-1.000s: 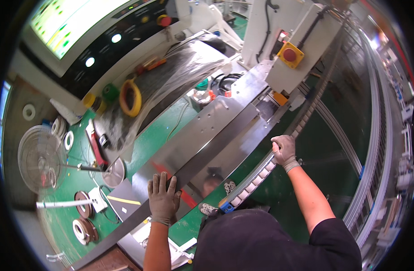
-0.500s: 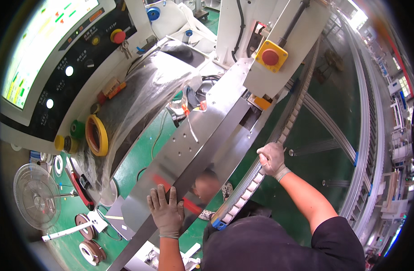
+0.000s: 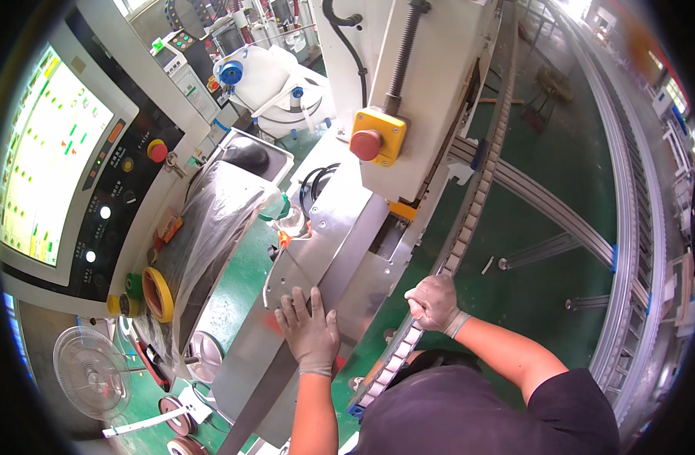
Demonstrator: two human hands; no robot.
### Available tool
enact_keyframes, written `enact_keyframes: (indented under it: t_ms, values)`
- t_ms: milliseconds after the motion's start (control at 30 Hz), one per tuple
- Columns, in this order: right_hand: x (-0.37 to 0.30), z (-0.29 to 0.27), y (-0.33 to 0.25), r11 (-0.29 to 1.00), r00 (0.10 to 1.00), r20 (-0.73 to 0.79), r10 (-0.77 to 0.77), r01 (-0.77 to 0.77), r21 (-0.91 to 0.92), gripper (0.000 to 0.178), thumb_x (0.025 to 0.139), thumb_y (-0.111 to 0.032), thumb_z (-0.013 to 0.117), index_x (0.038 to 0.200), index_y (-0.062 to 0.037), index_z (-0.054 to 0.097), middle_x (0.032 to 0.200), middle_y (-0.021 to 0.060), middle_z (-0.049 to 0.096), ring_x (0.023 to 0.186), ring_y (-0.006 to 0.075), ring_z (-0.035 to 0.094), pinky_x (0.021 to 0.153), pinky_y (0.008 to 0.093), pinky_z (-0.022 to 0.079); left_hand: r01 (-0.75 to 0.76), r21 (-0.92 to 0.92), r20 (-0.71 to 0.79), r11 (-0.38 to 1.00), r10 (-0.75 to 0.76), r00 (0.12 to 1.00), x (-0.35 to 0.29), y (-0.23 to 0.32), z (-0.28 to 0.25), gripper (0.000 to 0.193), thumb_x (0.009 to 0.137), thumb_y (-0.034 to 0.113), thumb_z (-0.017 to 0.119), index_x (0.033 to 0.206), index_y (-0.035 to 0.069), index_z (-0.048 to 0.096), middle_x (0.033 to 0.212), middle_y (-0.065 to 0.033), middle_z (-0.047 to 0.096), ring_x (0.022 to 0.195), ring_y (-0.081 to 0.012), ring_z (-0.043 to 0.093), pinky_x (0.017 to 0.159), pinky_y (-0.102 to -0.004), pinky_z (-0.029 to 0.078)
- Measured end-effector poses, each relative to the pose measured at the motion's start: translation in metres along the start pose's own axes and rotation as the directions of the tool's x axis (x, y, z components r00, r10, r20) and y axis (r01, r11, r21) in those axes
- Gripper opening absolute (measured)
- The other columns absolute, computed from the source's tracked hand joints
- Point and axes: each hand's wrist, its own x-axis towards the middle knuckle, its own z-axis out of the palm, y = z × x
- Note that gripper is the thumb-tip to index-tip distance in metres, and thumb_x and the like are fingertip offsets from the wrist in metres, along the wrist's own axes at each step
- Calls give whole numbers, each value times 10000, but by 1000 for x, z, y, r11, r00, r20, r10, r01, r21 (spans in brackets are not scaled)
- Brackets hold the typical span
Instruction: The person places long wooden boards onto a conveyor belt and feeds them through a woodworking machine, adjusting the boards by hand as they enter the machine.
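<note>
My left hand point(image 3: 309, 334), in a pale grey glove, lies flat with fingers spread on a shiny metal machine bed point(image 3: 355, 292). My right hand point(image 3: 437, 307), gloved too, is closed in a fist at the roller track point(image 3: 463, 231), a narrow rail of white rollers. Whether it grips the rail or something small is hidden by the fingers. Ahead of my left hand, an orange-handled screwdriver point(image 3: 285, 241) rests on the metal plate. Farther along the bed stands a white machine head with a red stop button point(image 3: 366, 144) on a yellow box.
On the left is a control panel with a lit screen point(image 3: 56, 159). Below it, a yellow tape roll point(image 3: 158, 296) sits beside clear plastic sheeting point(image 3: 219, 205). A fan point(image 3: 92, 373) stands at lower left. Aluminium conveyor frames point(image 3: 628, 189) run along the right, above a green floor.
The view has shifted, showing more of the far machinery. My left hand still lies flat on the metal bed, and my right fist remains at the roller track.
</note>
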Motion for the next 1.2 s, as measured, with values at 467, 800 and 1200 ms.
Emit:
enact_keyframes:
  t_ms: [467, 800, 1200]
  values:
    - [49, -24, 58, 968, 856, 485, 180, -65, -244, 325, 920, -393, 599, 759, -131, 706, 767, 108, 709, 759, 340, 697, 721, 499, 523, 39, -114, -26, 993, -43, 999, 2, -30, 4, 694, 958, 498, 552, 1532, 125, 438, 1622, -139, 377, 1514, -391, 296, 1247, -528, 201]
    - [35, -23, 58, 993, 980, 195, 40, -17, -116, 325, 846, -316, 675, 593, -143, 567, 607, 108, 572, 623, 357, 592, 614, 508, 439, 379, 61, -35, 923, -378, 925, -107, -101, 13, 724, 978, 482, 503, 1544, 37, 425, 1631, -227, 351, 1541, -424, 255, 1266, -545, 142]
    - [22, -4, 99, 984, 959, 283, 25, 27, -178, 327, 985, -270, 599, 725, -74, 570, 707, 160, 560, 713, 384, 574, 660, 498, 435, 175, -134, 14, 975, -175, 984, -15, -27, 23, 779, 995, 571, 495, 1614, 129, 323, 1719, -141, 202, 1593, -342, 136, 1279, -541, 71]
